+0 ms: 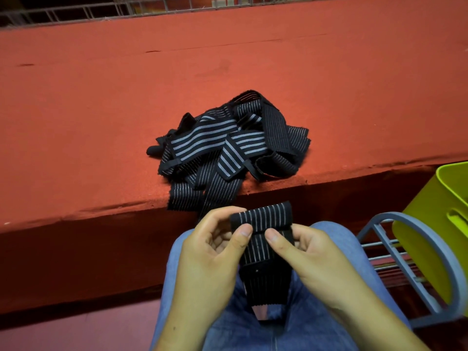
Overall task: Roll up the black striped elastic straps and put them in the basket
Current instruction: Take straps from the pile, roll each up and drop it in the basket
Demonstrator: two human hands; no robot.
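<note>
The left hand and the right hand were held close together over the lap. Both pinched a black striped elastic strap of ribbed fabric with thin white lines. Its upper end was partly rolled, with both thumbs pressed on the near face of the roll and the fingers curled behind it. The loose tail hung down between the legs, which were in blue denim jeans.

Beyond the hands, a tangled pile of black elastic straps lay at the near edge of the red felt-covered surface. Some had broad grey stripes and some fine white ones, and two ends drooped over the edge. The yellow-green plastic basket stood well to the right, apart from the hands, behind the curved tube of a grey-blue metal frame. A grey wire grid ran along the surface's far edge.
</note>
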